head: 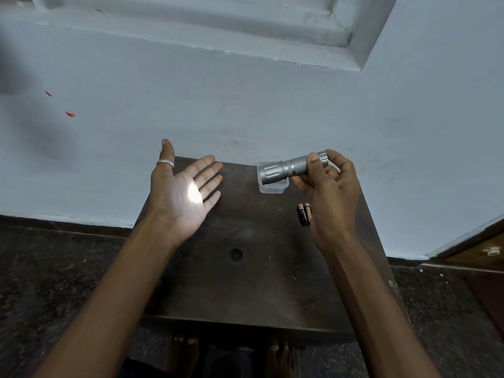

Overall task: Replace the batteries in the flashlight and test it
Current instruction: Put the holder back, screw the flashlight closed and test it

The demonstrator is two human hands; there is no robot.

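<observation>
My right hand (324, 192) grips a silver flashlight (286, 169) by its tail end, the thumb on the tail, the head pointing left. The flashlight is lit: a bright white spot falls on the palm of my left hand (182, 192), which is held open and flat, palm up, above the left side of the dark wooden table (245, 282). A silver ring sits on the left thumb. Two black-and-copper batteries (304, 214) lie side by side on the table just under my right hand, partly hidden by it.
A small clear plastic container (272, 186) stands at the table's far edge, behind the flashlight's head. A pale blue wall rises right behind the table. Dark speckled floor surrounds it, my bare feet (185, 350) below the near edge. A wooden door (480, 249) is at right.
</observation>
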